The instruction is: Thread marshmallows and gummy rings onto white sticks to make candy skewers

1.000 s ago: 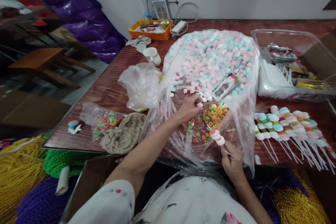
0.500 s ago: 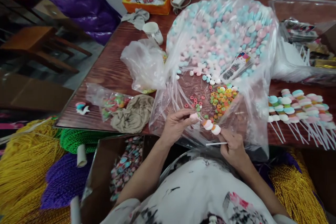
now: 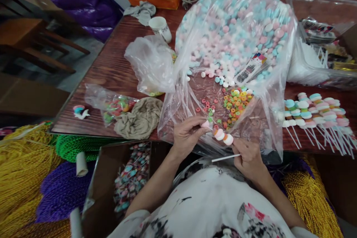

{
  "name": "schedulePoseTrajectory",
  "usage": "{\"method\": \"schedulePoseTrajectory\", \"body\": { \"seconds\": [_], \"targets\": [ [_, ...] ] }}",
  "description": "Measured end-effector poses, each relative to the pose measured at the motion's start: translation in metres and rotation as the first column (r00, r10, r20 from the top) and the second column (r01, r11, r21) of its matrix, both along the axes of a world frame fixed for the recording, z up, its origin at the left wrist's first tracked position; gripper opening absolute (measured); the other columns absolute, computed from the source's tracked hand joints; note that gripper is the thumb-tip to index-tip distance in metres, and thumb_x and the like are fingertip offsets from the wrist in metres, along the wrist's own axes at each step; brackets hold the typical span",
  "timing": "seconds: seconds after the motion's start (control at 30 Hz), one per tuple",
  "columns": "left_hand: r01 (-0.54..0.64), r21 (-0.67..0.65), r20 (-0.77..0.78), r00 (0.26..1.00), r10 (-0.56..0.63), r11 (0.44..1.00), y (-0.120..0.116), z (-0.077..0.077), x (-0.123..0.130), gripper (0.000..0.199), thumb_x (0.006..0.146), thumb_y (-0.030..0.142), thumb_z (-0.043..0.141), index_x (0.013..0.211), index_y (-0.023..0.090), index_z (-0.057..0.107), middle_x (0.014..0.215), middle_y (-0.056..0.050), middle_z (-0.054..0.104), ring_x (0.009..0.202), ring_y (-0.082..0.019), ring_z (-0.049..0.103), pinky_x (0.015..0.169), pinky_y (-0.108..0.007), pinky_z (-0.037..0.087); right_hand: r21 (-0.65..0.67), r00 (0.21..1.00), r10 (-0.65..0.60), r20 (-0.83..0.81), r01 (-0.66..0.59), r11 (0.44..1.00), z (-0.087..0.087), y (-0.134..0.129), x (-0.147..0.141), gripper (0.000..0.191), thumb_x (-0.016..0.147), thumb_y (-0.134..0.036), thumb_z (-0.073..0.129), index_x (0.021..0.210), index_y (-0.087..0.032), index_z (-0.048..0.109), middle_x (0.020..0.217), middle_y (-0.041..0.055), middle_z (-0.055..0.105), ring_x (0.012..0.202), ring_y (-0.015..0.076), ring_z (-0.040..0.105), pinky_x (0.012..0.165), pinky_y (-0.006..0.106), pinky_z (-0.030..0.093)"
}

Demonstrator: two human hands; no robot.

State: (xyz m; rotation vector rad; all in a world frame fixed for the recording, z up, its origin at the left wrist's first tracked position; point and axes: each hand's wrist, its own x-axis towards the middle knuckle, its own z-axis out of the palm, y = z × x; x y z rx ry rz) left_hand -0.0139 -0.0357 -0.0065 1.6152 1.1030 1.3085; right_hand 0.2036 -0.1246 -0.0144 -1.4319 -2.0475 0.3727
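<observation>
Between thumb and fingers of my left hand (image 3: pixel 190 134) is a pink marshmallow (image 3: pixel 205 124), at the tip of a skewer. My right hand (image 3: pixel 248 155) is closed on that marshmallow skewer (image 3: pixel 224 137), which carries white and pinkish marshmallows with orange rings between them. A bare white stick (image 3: pixel 225 158) also sticks out of my right hand, pointing left. Just beyond my hands, colourful cereal rings (image 3: pixel 237 106) lie piled on a clear plastic bag (image 3: pixel 192 98). Farther back the bag holds a large heap of pink, blue and white marshmallows (image 3: pixel 223 37).
Finished marshmallow sticks (image 3: pixel 318 111) lie in a row at the right, below a clear plastic bin (image 3: pixel 315 76). On the left are a crumpled cloth (image 3: pixel 141 119), a bag of rings (image 3: pixel 118 108) and a white mug (image 3: pixel 160 29). An open box (image 3: pixel 104 186) stands below the table edge.
The view has shifted slightly, moving the table's contents up and left. The loose white stick tilts more downward at its left end. Both hands keep their holds, the pink marshmallow still at the skewer's tip.
</observation>
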Motion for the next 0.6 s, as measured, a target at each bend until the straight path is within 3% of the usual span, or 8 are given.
{"method": "schedulePoseTrajectory", "body": {
  "seconds": [0.23, 0.4, 0.6],
  "targets": [
    [0.084, -0.010, -0.002, 0.996, -0.084, 0.996, 0.003, -0.002, -0.003, 0.019, 0.070, 0.021, 0.083, 0.088, 0.022, 0.077, 0.089, -0.005, 0.077, 0.083, -0.016, 0.071, 0.079, -0.028, 0.057, -0.032, 0.991, 0.014, 0.135, -0.010, 0.999, -0.001, 0.003, 0.006, 0.027, 0.066, -0.004, 0.045, 0.085, -0.017, 0.060, 0.070, 0.0028, 0.059, 0.061, 0.0171, 0.051, 0.059, 0.029, 0.034],
    [0.157, -0.121, -0.014, 0.987, -0.160, 0.980, 0.006, -0.001, -0.007, 0.015, 0.071, 0.025, 0.082, 0.084, 0.019, 0.077, 0.086, -0.006, 0.077, 0.077, -0.016, 0.071, 0.073, -0.026, 0.057, -0.026, 0.975, 0.053, 0.215, -0.049, 0.998, -0.001, 0.008, 0.014, 0.026, 0.068, -0.004, 0.045, 0.083, -0.017, 0.061, 0.068, 0.0027, 0.058, 0.060, 0.0168, 0.048, 0.058, 0.029, 0.032],
    [0.184, -0.112, -0.079, 0.978, -0.193, 0.977, 0.006, -0.002, -0.008, 0.009, 0.074, 0.022, 0.079, 0.083, 0.020, 0.077, 0.085, -0.006, 0.077, 0.077, -0.016, 0.072, 0.073, -0.026, 0.058, -0.026, 0.951, 0.093, 0.294, -0.090, 0.996, 0.000, 0.011, 0.017, 0.034, 0.072, -0.003, 0.046, 0.098, -0.015, 0.063, 0.073, 0.0040, 0.060, 0.063, 0.0173, 0.049, 0.058, 0.029, 0.034]
  ]
}}
